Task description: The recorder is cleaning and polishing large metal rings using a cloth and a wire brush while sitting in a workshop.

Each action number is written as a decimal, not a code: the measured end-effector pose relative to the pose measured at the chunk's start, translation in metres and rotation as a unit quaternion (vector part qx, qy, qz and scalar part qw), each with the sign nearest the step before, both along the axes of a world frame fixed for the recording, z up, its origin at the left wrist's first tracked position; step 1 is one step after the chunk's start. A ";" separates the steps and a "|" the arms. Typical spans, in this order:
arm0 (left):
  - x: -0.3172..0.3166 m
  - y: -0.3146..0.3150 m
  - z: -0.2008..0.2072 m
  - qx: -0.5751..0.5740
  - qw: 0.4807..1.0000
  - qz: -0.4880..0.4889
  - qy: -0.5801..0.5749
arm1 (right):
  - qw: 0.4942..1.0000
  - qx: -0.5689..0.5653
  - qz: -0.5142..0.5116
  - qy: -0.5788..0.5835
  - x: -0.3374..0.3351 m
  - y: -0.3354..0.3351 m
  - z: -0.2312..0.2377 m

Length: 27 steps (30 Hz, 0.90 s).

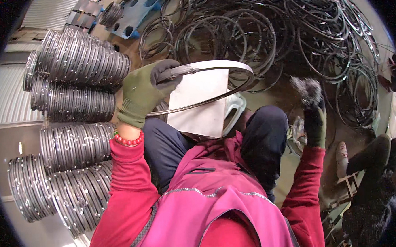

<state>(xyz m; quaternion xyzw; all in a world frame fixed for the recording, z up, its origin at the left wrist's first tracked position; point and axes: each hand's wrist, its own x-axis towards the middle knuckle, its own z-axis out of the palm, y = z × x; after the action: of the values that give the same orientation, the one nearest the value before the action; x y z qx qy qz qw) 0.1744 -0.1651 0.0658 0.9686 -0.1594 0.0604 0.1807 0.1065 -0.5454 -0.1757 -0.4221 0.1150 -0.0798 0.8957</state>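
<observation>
My left hand (pixel 140 93), in an olive work glove with dark fingertips, grips a thin metal hoop (pixel 242 69) by its left side. The hoop is tilted and reaches over a white flat-topped block (pixel 199 112) between my knees. Out to the right, my right hand (pixel 315 124), also gloved, is closed on a grey, fuzzy wad (pixel 307 90) that looks like steel wool, though it is somewhat blurred. A white curved handle-like part (pixel 236 111) shows beside the block.
Several stacks of dark hoops (pixel 76 101) line the left side. Loose hoops (pixel 247 36) lie heaped on the floor ahead, with a bigger tangle (pixel 331 22) at the far right. A blue pallet (pixel 140 10) lies at the back. Another person's leg (pixel 370 154) shows at right.
</observation>
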 end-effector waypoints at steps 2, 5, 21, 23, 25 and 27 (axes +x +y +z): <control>-0.006 -0.006 0.001 -0.022 0.999 -0.004 0.033 | 0.999 -0.023 0.010 -0.029 0.012 0.022 0.027; -0.021 -0.007 0.000 -0.014 0.997 -0.014 0.079 | 0.990 -0.109 0.056 -0.075 0.024 0.054 0.064; -0.099 0.027 -0.021 -0.026 0.999 0.010 -0.015 | 0.844 -0.479 0.021 -0.239 0.002 0.158 0.155; -0.103 0.035 -0.026 -0.046 0.999 0.012 -0.018 | 0.848 -0.467 0.031 -0.247 0.000 0.166 0.156; -0.107 0.042 -0.029 -0.084 0.996 -0.002 -0.030 | 0.872 -0.430 0.089 -0.217 -0.003 0.172 0.158; -0.110 0.050 -0.029 -0.084 0.996 -0.002 -0.040 | 0.871 -0.425 0.088 -0.230 -0.005 0.182 0.165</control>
<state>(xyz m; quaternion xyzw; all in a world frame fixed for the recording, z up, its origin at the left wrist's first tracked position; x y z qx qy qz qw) 0.0647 -0.1149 0.0370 0.9466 -0.1633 0.1115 0.2548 0.1020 -0.3629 -0.0103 -0.7399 -0.1766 -0.1363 0.6346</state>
